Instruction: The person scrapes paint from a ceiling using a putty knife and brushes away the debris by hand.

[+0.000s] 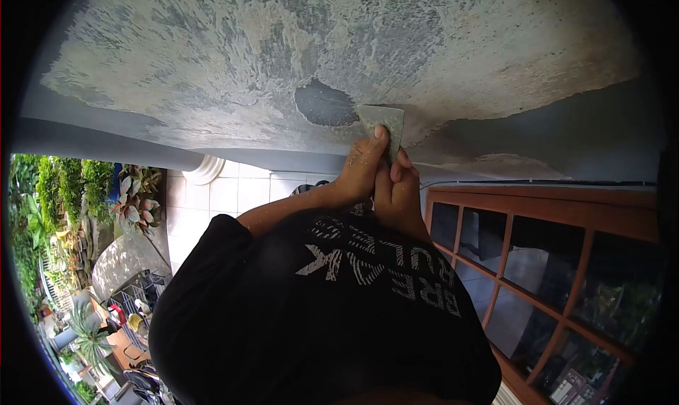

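Note:
A flat metal scraper [390,116] rests with its wide edge against a worn, patchy wall surface [240,72], just right of a dark bare patch [325,103]. My left hand [359,170] is closed on the scraper, its thumb pressed along the blade. Close beside it on the right, my right hand [402,193] has its fingers curled round the lower part of the tool, which the hands mostly hide. Pale specks of dust dot my left hand.
A wooden-framed window [509,210] stands at the right. Lower left are plants [67,193], a round column base [205,170], white floor tiles [237,189] and a metal rack [134,299]. A smooth grey area [566,132] borders the rough surface.

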Demonstrator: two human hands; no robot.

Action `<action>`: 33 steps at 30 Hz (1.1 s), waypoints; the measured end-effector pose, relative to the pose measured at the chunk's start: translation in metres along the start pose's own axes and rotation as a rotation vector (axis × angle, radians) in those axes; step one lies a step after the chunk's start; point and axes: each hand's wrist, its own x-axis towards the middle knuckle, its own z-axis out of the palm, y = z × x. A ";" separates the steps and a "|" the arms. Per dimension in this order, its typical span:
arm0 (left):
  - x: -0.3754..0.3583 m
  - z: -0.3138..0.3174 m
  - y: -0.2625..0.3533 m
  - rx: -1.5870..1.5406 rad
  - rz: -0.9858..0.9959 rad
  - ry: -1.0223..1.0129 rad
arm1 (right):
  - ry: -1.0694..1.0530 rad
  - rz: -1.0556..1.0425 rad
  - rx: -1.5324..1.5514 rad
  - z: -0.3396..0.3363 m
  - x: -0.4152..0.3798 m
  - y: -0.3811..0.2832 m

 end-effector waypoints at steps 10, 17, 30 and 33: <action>0.001 0.012 0.010 0.134 0.061 0.133 | -0.083 0.089 0.173 -0.004 0.014 0.012; 0.004 0.001 -0.007 -0.008 0.092 0.006 | 0.031 -0.014 -0.124 -0.002 0.003 -0.019; 0.000 -0.006 -0.003 -0.022 0.068 -0.062 | -0.008 -0.081 -0.133 0.003 0.004 -0.006; 0.004 -0.013 -0.010 -0.317 0.191 -0.012 | -0.046 -0.168 -0.183 0.007 0.022 -0.020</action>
